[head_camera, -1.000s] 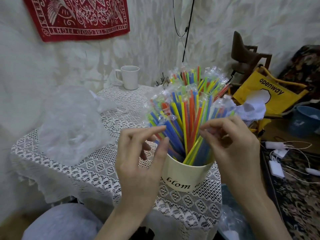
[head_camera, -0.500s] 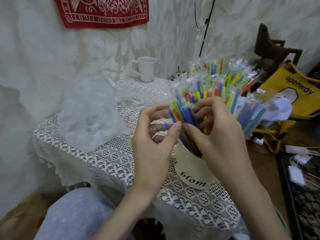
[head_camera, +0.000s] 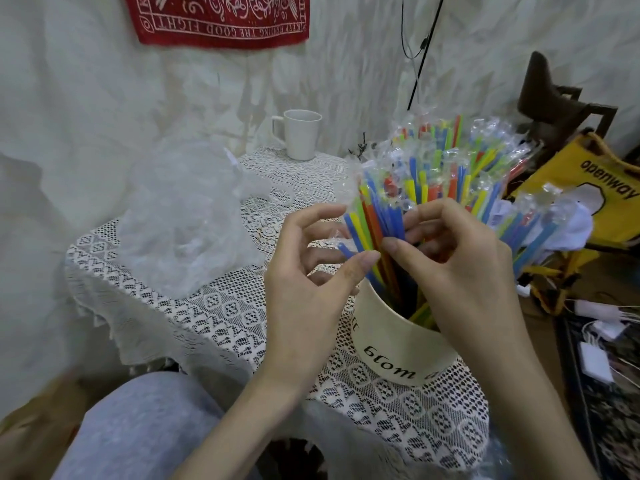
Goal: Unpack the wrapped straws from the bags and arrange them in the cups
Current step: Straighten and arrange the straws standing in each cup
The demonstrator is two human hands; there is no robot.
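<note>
Lace-covered desk (head_camera: 221, 317), cream cup (head_camera: 391, 337) at 5 o'clock crammed with wrapped straws (head_camera: 433, 181): left hand (head_camera: 311, 282) and right hand (head_camera: 460, 271) both pinching them, so I'd fan gently, not yank.

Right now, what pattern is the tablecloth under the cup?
White openwork lace tablecloth, geometric motifs, clearest in the head view.

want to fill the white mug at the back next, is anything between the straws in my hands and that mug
Nothing visible stands in the way. The mug stands alone at the table's far edge, with bare lace cloth between it and the straws. The crumpled bag lies off to the left of that path.
</note>
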